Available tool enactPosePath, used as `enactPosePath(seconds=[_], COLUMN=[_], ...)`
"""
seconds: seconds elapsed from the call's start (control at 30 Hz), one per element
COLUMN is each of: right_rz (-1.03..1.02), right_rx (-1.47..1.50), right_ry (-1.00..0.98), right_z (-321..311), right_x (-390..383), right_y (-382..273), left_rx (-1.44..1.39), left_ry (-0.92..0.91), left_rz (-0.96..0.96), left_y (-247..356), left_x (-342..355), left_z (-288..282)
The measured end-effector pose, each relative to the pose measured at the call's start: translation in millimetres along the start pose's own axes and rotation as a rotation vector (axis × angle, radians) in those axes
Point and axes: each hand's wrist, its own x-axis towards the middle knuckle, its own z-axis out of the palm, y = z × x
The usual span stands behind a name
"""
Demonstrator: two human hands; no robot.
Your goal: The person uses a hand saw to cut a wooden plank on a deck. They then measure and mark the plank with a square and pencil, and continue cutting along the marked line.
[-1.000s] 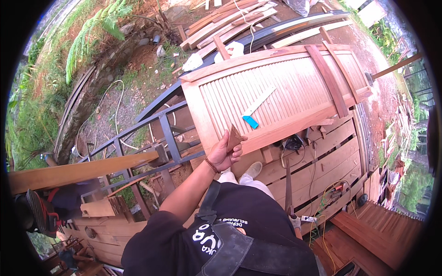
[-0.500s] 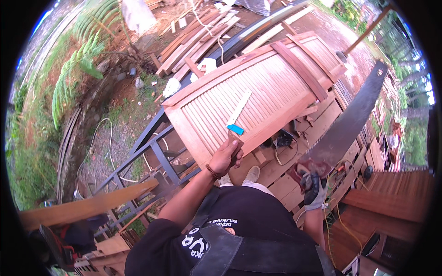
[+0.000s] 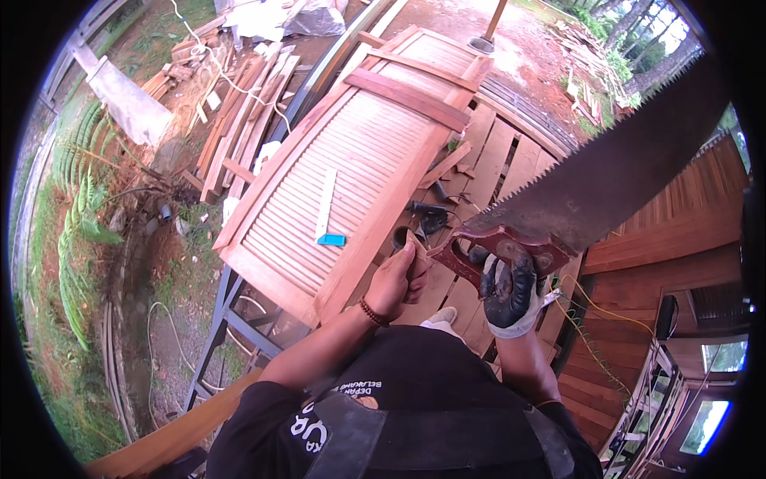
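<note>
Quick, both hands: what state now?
Left hand: closed, holding a flat brown wooden piece.
Right hand: closed on the red wooden handle of a dark-bladed handsaw.

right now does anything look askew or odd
Mildly: the blue-handled square lies askew on the slatted panel, out of line with its slats. Oddly, only the right hand is gloved; the left hand is bare.

The bare left hand and gloved right hand are both curled, side by side.
</note>
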Motion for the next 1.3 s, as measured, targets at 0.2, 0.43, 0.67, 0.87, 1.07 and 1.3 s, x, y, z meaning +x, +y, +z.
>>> enactPosePath(seconds=[0.2, 0.43, 0.67, 0.87, 1.07, 1.3], right_rz=[-0.083, 0.055, 0.007, -0.053, -0.083, -0.182], right_rx=[0.013, 0.287, 0.354, 0.227, 0.444, 0.419], right_ry=[-0.079, -0.035, 0.029, 0.022, 0.150, -0.002], right_z=[-86.5, -182.0, -209.6, -179.1, -182.3, -171.6], right_x=[11.5, 14.0, 23.1, 21.5, 13.0, 20.6], right_y=[-40.8, -76.1, -83.8, -94.9, -93.4, -87.5], left_rx=[-0.076, -0.194, -0.207, -0.007, -0.010, -0.169], left_ry=[-0.186, -0.335, -0.358, -0.300, -0.311, -0.462], left_rz=[-0.134, -0.297, -0.384, -0.422, -0.414, -0.512], left_y=[-26.8, -57.6, -64.7, -59.7, -44.0, -35.9], left_x=[34.1, 74.6, 84.8, 86.7, 95.8, 100.2], left_z=[71.4, 131.0, 163.0, 170.6, 168.3, 164.3])
